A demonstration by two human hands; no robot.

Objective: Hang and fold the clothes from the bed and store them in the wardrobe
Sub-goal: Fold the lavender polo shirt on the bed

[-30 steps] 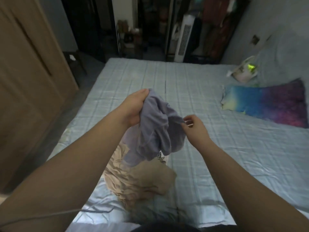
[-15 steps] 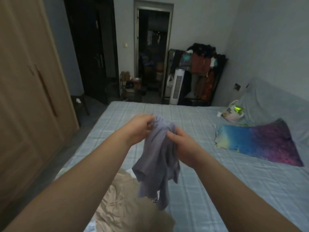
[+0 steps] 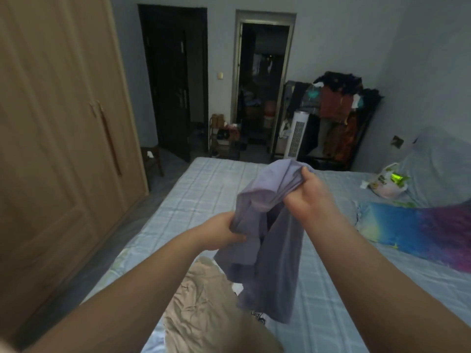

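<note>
A person stands at the side of a bed (image 3: 331,289) covered in a pale blue checked sheet, with both bare arms reaching forward. Both hands hold a lilac garment (image 3: 270,240) in the air above the mattress.

The left hand (image 3: 221,231) has its fingers curled tightly round a fold at the garment's left edge. The right hand (image 3: 308,192) is closed in a fist round the bunched top of the fabric.

Half a second ago the two hands were almost touching at the same height at the top of the cloth. Now they are apart: the left is lower and nearer the body, the right higher and further out, and the fabric stretches on a slant between them. The rest hangs down in a long loose drape, more opened out than the bundle of a second ago.

A crumpled beige garment (image 3: 209,309) lies on the bed just below the hanging cloth. A closed wooden wardrobe (image 3: 56,123) fills the left side. A blue and purple pillow (image 3: 420,233) and a plastic bag (image 3: 387,183) lie on the right of the bed.
</note>
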